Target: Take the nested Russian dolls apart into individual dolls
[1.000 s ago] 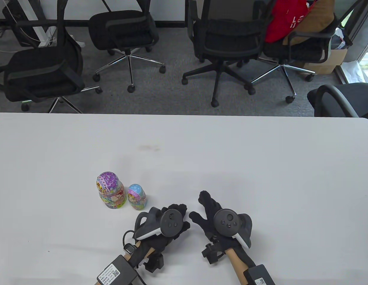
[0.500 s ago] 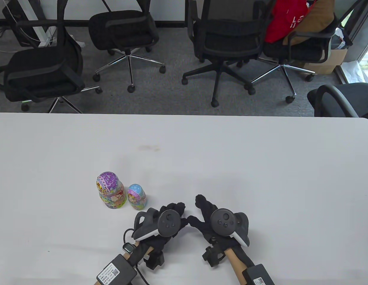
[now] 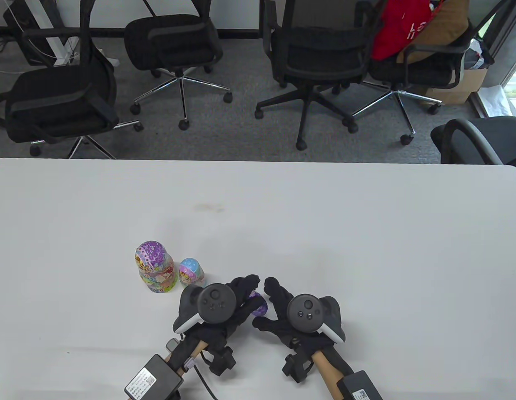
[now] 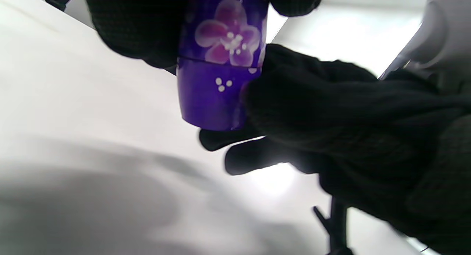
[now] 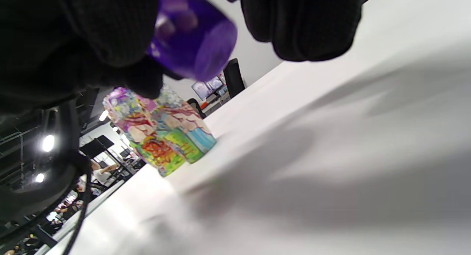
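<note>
Purple and painted with a pink flower, a small doll is held between the two gloved hands above the white table, near its front edge. In the table view only a sliver of it is seen between the black gloves. The left hand is closed around the upper part of the doll, while the fingers of the right hand are pressed against its lower part — a thin seam line is visible across the body in the left wrist view. The flat purple base is seen from below in the right wrist view, clear of the tabletop, with dark fingers on either side of it.

Two more dolls are stood upright on the table just to the left of the hands: a larger doll with a purple patterned head and a smaller doll with a light blue head, set close beside each other — whether they touch cannot be told. Black office chairs are ranged on the grey carpet beyond the table's far edge, and a red garment is draped over one of them.
</note>
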